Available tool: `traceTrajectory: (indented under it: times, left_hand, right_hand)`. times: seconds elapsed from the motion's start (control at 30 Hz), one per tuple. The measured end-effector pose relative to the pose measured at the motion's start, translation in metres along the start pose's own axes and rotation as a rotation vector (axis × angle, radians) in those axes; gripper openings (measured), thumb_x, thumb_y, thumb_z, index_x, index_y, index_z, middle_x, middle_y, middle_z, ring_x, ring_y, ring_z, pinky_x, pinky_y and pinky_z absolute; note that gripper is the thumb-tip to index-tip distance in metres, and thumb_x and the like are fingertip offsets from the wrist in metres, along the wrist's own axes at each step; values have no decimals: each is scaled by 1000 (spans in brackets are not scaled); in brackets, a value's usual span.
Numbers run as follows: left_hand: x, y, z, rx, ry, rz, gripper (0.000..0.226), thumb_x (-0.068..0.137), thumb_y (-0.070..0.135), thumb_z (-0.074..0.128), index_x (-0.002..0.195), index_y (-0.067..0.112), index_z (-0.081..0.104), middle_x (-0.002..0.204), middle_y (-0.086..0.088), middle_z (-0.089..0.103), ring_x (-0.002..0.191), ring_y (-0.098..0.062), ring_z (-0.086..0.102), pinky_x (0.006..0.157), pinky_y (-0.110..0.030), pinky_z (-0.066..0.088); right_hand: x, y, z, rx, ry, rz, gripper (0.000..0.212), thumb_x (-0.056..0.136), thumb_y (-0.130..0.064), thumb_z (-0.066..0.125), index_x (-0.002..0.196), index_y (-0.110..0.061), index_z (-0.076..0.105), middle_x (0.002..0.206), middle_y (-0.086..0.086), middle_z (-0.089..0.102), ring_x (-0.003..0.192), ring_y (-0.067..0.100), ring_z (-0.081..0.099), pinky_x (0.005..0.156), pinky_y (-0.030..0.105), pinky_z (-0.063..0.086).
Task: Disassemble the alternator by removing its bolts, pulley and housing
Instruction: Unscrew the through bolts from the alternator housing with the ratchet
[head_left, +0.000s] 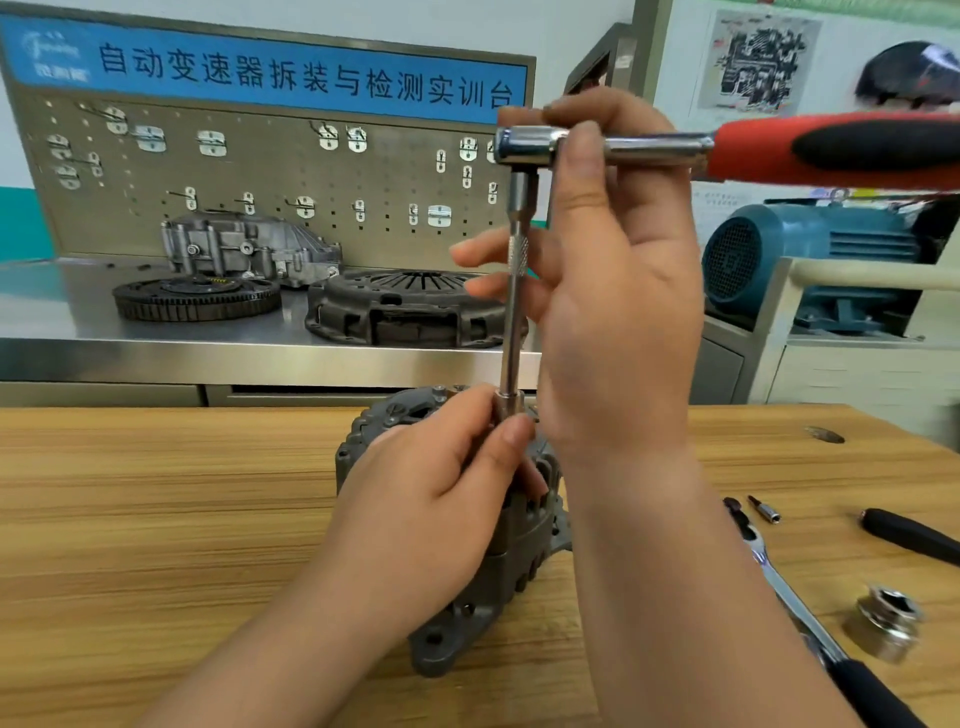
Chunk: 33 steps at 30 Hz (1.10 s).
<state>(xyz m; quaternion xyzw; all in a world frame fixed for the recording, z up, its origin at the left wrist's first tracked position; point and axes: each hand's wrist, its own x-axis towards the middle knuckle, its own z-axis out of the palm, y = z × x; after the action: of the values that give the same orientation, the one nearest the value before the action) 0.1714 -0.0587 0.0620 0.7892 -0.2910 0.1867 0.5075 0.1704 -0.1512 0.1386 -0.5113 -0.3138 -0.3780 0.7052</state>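
Alternator (524, 545) placement, head view: it stands on end on the worktop (156, 519), presumably to give vertical access to its top fasteners. Your left hand (436, 499) rests on top of the alternator and pinches the socket (506, 408), likely to seat it on a bolt. Above the alternator, your right hand (613, 291) grips the ratchet (675, 148) at its head and steadies the extension bar (514, 322) upright. A large loose socket (883, 623) lies to the right of the alternator.

Grey cast alternator (524, 551) upright on wooden table (156, 493), slotted vents round body, mounting lug at near base.
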Motion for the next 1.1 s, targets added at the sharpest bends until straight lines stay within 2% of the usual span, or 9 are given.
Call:
traceTrajectory:
  times: [0.1,0.23,0.4,0.47,0.53,0.67,0.83,0.97,1.1]
  left_hand:
    - [0,2,-2,29,-24,37,18,91,41,38,79,37,50,70,28,61,65,-4,56,64,-37,45]
    - [0,2,-3,30,-30,-12,24,97,37,43,81,26,57,74,20,68,71,-10,63,70,-47,52]
    - [0,6,-2,52,-17,-66,22,82,47,40,87,33,57,79,29,67,70,-4,64,69,-45,55]
    - [-1,6,-2,41,-8,-71,30,80,50,39,94,34,60,85,31,67,75,-3,64,71,-45,56]
    - [-2,6,-2,23,3,-55,30,82,50,39,94,33,61,84,28,67,73,-5,64,69,-45,56]
    - [-2,5,-1,0,13,3,30,97,45,33,82,30,54,69,23,63,64,-10,58,65,-48,51]
    - [-1,2,-3,10,-33,6,23,90,39,41,83,25,57,76,18,69,75,-14,64,73,-47,51]
    - [-1,2,-1,28,-2,-28,20,93,41,42,83,29,54,75,20,69,72,-10,65,71,-47,53]
    - [-1,2,-1,9,11,-34,21,88,48,40,92,36,56,81,25,69,74,-6,65,71,-48,55]
  right_hand:
    - [3,-3,-4,333,-5,236,18,104,-21,34,99,-21,51,107,0,64,55,17,62,50,25,49]
    - [4,-2,-7,473,-48,324,21,104,-26,31,98,-22,51,106,0,65,56,16,62,51,23,49]
    - [4,1,-7,-255,-17,-210,9,100,-7,43,100,-13,50,93,1,56,63,20,58,55,33,53]
    - [2,4,-7,-408,-38,-353,8,98,-3,46,102,-10,48,88,-2,54,62,24,54,53,40,51]
    - [1,3,-4,-319,-2,-243,8,99,-6,45,101,-12,50,95,2,57,61,23,58,54,34,52]
    - [1,-2,-3,165,20,149,16,104,-19,37,99,-21,52,112,3,61,57,17,63,51,27,50]
    - [5,-2,-9,559,-43,365,22,103,-30,33,97,-25,54,96,-5,70,57,15,63,52,22,49]
    - [4,0,-7,325,-21,227,17,103,-22,36,98,-21,52,105,0,64,59,16,63,50,25,50]
    - [4,2,-5,-281,-28,-256,8,99,-5,45,100,-9,51,89,-7,54,62,14,56,54,39,53]
